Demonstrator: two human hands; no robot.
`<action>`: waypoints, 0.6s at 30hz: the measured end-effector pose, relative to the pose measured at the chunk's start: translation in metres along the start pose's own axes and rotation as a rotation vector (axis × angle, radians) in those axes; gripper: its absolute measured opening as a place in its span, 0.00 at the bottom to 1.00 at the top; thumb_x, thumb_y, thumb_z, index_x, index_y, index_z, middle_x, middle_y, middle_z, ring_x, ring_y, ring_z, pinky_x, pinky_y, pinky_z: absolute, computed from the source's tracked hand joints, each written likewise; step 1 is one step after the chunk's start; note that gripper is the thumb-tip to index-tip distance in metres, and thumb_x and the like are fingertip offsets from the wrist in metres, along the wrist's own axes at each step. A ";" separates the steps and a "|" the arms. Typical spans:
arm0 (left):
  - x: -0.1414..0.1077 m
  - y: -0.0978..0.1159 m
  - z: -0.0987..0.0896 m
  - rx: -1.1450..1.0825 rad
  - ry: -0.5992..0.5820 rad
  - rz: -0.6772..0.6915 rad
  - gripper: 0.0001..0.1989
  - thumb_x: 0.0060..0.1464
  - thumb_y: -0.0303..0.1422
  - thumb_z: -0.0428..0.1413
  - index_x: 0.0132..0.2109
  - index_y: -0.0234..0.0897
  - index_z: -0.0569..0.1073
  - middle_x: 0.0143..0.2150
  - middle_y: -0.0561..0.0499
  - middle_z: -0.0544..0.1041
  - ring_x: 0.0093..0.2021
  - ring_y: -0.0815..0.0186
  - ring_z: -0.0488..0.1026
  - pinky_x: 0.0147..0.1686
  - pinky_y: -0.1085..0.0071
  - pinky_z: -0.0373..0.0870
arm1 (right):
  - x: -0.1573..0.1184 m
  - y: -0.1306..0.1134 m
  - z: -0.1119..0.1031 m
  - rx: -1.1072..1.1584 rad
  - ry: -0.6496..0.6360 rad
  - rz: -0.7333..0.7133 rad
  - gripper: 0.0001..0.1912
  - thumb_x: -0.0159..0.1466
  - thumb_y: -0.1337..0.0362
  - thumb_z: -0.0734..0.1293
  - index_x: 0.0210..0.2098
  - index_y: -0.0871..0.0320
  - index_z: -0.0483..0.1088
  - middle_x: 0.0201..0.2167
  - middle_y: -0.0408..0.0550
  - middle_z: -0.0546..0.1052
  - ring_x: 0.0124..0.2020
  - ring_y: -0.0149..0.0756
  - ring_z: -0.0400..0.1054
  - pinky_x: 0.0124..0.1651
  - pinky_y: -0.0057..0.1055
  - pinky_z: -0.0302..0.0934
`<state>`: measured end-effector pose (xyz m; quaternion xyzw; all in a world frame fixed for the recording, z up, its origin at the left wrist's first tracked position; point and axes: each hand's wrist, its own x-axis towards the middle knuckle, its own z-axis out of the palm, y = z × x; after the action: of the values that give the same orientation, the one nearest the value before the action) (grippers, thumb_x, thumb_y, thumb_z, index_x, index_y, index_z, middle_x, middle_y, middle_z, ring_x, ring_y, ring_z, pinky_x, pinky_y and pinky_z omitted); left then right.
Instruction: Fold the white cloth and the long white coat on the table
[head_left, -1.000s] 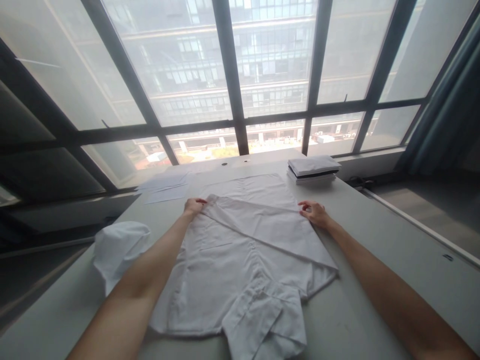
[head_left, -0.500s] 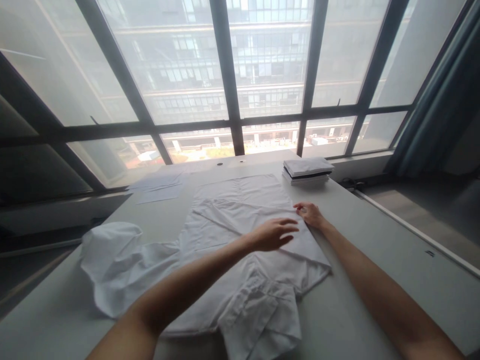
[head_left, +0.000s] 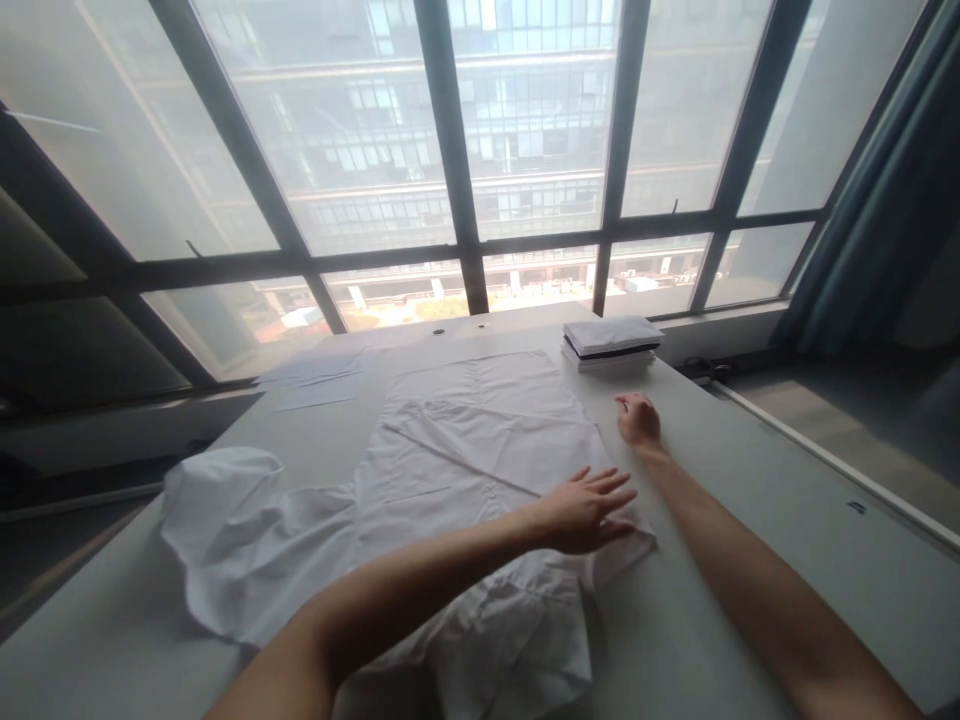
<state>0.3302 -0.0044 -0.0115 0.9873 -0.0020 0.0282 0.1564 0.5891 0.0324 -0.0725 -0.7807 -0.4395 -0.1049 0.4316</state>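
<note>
White garment (head_left: 435, 450): on the tabletop (head_left: 750, 480) before me, mostly flat, likely so the whole panel is supported under my hands.
Sleeves: the left sleeve (head_left: 225, 520) bunches outward; the near sleeve (head_left: 517, 640) lies crumpled towards me.
Left hand (head_left: 589, 510): crosses to the garment's right side, fingers splayed, palm down, gripping nothing; I judge this spreads any pressure without pinching cloth.
Right hand (head_left: 637, 420): just beside the right edge, fingers curled, no cloth visible in them; how tightly they close, I cannot tell.
Folded stack (head_left: 611, 345): far right, apart from the garment, perhaps to spare it my reach.
Thin sheets (head_left: 322, 380): far left, lying flat.
Window (head_left: 532, 150): beyond, lighting the creases.
</note>
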 end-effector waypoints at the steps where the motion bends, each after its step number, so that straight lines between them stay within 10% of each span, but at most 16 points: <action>1: 0.007 -0.007 -0.001 0.025 0.065 -0.051 0.31 0.73 0.49 0.41 0.74 0.37 0.56 0.77 0.40 0.52 0.77 0.55 0.46 0.72 0.50 0.47 | 0.002 0.002 -0.001 0.058 0.010 0.005 0.16 0.66 0.66 0.58 0.40 0.58 0.78 0.45 0.61 0.80 0.49 0.50 0.72 0.59 0.46 0.62; 12: 0.033 -0.066 0.027 0.168 0.144 -0.263 0.39 0.69 0.56 0.39 0.75 0.37 0.51 0.77 0.39 0.50 0.77 0.49 0.45 0.71 0.44 0.44 | 0.001 -0.015 -0.004 0.625 -0.063 0.145 0.16 0.59 0.54 0.64 0.39 0.56 0.78 0.44 0.56 0.81 0.50 0.51 0.73 0.58 0.51 0.67; 18: 0.032 -0.058 0.018 0.202 0.163 -0.209 0.33 0.73 0.49 0.37 0.73 0.32 0.54 0.75 0.35 0.55 0.76 0.50 0.47 0.71 0.46 0.48 | -0.018 -0.061 -0.005 1.286 -0.530 0.259 0.20 0.68 0.45 0.63 0.45 0.53 0.77 0.53 0.53 0.79 0.61 0.46 0.69 0.67 0.48 0.60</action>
<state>0.3641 0.0457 -0.0446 0.9873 0.1163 0.0917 0.0582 0.5323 0.0327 -0.0434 -0.4162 -0.4084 0.4214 0.6946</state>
